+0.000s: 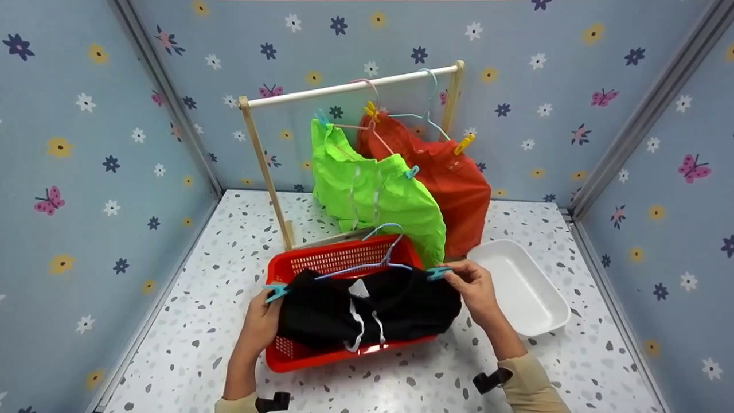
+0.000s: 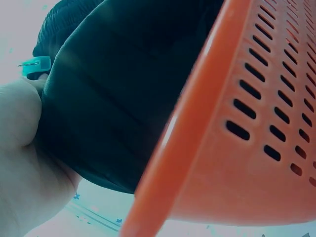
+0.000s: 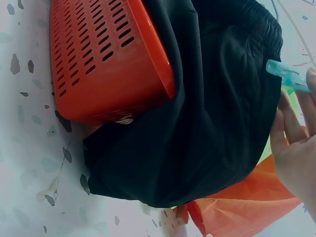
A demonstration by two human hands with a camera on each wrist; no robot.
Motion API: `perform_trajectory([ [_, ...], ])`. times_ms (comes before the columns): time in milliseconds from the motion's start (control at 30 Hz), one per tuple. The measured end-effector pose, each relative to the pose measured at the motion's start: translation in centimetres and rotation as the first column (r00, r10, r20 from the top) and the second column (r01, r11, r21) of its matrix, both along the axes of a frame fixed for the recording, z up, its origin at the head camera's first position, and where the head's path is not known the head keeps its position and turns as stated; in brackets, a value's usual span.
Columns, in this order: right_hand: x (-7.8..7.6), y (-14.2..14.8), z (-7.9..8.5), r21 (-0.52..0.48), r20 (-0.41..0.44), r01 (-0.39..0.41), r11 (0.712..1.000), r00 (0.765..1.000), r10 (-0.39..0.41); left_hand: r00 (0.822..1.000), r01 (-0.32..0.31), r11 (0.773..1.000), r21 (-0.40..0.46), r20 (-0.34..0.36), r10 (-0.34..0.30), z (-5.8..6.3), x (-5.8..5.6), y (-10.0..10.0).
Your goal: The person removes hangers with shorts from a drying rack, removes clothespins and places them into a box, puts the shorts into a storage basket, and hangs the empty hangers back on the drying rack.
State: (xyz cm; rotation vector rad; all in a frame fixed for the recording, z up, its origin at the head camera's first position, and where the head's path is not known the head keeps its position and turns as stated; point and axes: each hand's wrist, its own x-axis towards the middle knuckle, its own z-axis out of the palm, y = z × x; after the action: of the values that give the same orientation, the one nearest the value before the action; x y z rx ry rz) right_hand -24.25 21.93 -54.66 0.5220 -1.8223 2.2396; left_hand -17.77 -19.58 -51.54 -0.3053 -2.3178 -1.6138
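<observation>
A pair of black shorts (image 1: 321,315) with white drawstrings lies over a red basket (image 1: 309,361), its waistband on a light blue hanger (image 1: 395,246). At the left end of the waistband my left hand (image 1: 261,327) grips the cloth, right beside a teal clothespin (image 1: 276,291). My right hand (image 1: 476,289) pinches a second teal clothespin (image 1: 439,273) at the waistband's right end, between thumb and fingers. The right wrist view shows that clothespin (image 3: 286,75) on the gathered edge, with one leg of the shorts (image 3: 148,163) hanging outside the basket.
Behind the basket stands a rack with a white rail (image 1: 321,92). Bright green shorts (image 1: 378,195) and red shorts (image 1: 464,195) hang from it on clipped hangers. A white tray (image 1: 559,310) sits to the right. Patterned walls (image 1: 74,241) enclose the speckled table (image 1: 189,344).
</observation>
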Motion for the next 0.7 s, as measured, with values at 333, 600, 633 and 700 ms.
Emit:
perform_trajectory([
  [333,-0.2,0.9,-0.1,-0.008,0.091,0.074,0.997,0.993,-0.073,1.000,0.009,1.000,-0.006,-0.021,-0.009,-0.4,-0.1,-0.3],
  [600,-1.4,2.7,0.1,0.213,0.124,0.242,0.947,0.954,-0.272,1.000,-0.002,1.000,-0.014,-0.019,0.002,-0.6,-0.1,-0.3],
  [633,-1.6,3.0,0.0,0.237,0.112,0.264,0.935,0.948,-0.296,1.000,-0.006,1.000,-0.017,-0.009,0.006,-0.6,-0.1,-0.2],
  [700,-1.9,3.6,-0.1,0.275,0.092,0.306,0.912,0.935,-0.342,1.000,-0.015,1.000,-0.022,0.014,0.015,-0.6,0.1,-0.2],
])
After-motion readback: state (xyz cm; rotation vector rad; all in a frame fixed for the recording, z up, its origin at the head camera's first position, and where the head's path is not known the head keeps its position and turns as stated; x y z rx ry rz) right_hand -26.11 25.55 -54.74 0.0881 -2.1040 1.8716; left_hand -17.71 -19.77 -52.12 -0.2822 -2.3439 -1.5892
